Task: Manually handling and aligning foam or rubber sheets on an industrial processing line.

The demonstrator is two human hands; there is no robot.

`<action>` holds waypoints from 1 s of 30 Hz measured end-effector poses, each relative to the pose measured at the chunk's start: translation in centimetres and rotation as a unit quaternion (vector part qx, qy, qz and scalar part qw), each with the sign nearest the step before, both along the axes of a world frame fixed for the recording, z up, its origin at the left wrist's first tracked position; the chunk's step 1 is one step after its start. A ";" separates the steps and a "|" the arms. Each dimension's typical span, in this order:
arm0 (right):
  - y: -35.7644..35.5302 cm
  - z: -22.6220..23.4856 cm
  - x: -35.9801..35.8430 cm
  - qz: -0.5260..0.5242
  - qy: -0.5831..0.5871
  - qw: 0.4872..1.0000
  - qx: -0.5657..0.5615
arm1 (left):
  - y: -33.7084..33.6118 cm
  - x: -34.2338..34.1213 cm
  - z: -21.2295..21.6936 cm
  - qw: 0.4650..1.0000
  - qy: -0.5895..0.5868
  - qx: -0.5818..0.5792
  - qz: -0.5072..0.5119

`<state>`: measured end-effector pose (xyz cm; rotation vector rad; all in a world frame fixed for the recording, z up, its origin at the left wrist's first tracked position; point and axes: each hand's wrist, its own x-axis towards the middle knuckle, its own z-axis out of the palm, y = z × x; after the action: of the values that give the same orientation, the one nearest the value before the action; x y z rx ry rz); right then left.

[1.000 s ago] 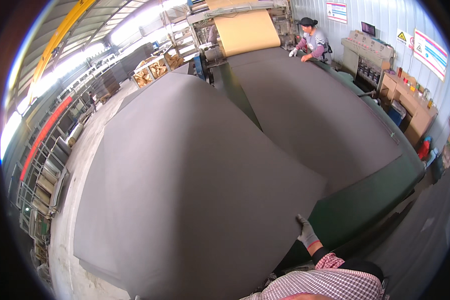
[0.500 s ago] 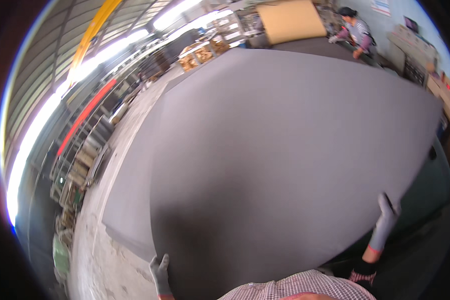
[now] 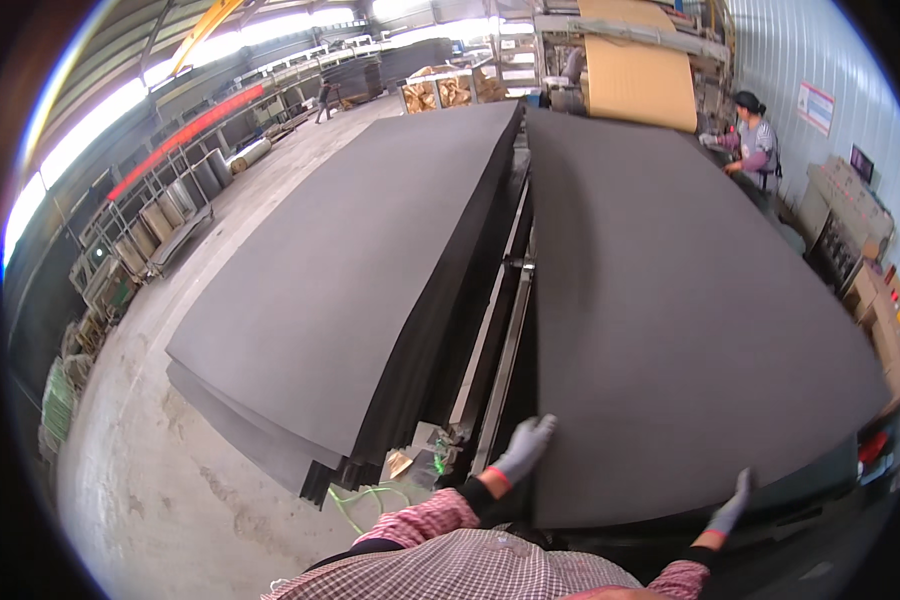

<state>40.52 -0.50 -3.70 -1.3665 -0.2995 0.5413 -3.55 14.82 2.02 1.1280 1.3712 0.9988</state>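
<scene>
A large dark grey sheet [image 3: 670, 290] lies over a machine bed at right, its near edge close to my body. My left hand [image 3: 526, 447], in a grey glove, is at the sheet's left edge near the near corner, its fingers closed at the edge. My right hand [image 3: 734, 505], also gloved, grips the near edge farther right, thumb on top and the other fingers hidden underneath. To the left stands a stack of similar dark grey sheets [image 3: 340, 260], its layered edges uneven at the near corner.
Metal rails [image 3: 507, 340] run through the narrow gap between stack and bed. A tan sheet [image 3: 640, 80] hangs from the machine at the back. A co-worker [image 3: 755, 140] stands at the far right, beside a control console [image 3: 845, 205]. Concrete floor [image 3: 160, 440] borders the stack.
The sheet has moved right off the stack and now lies flat over the bed, exposing the rails. My left hand has moved right and up; my right hand is lower. The view has turned.
</scene>
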 end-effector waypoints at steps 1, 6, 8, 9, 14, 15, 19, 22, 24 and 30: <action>0.2 -2.0 -2.2 0.027 0.052 0.998 0.030 | 0.4 1.5 -1.3 0.996 0.016 -0.007 -0.089; 1.3 -5.0 -2.0 -0.021 0.054 0.994 -0.095 | -1.4 -2.2 8.7 0.948 0.138 0.262 -0.120; 1.6 -7.5 -0.2 -0.054 0.069 0.994 -0.063 | -0.9 -8.4 12.8 0.846 0.337 0.412 0.014; 1.9 -8.5 -0.1 -0.075 0.085 0.993 -0.038 | -1.4 -11.9 14.9 0.835 0.397 0.376 0.058; -1.4 -12.1 -1.7 -0.211 0.085 0.963 -0.142 | -7.6 -23.6 16.2 0.695 0.698 0.140 0.103; -2.0 -12.4 -2.0 -0.226 0.078 0.958 -0.158 | -7.6 -24.0 16.4 0.690 0.704 0.134 0.102; -4.2 -14.2 -0.9 -0.261 0.044 0.933 -0.245 | -7.2 -24.7 19.0 0.731 0.646 0.207 0.070; -4.8 -15.0 -0.4 -0.253 0.049 0.932 -0.257 | -8.8 -25.4 24.2 0.750 0.639 0.150 0.081; -5.1 -15.7 -0.2 -0.230 0.063 0.938 -0.253 | -10.1 -27.9 25.5 0.729 0.651 0.190 0.096; -7.4 -17.5 -1.2 -0.248 0.084 0.952 -0.160 | -7.7 -35.9 18.2 0.598 0.695 0.360 0.173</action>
<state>39.36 -7.93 -21.20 -1.6262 0.2826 0.2847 -39.40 7.08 20.27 2.6653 2.5713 0.8825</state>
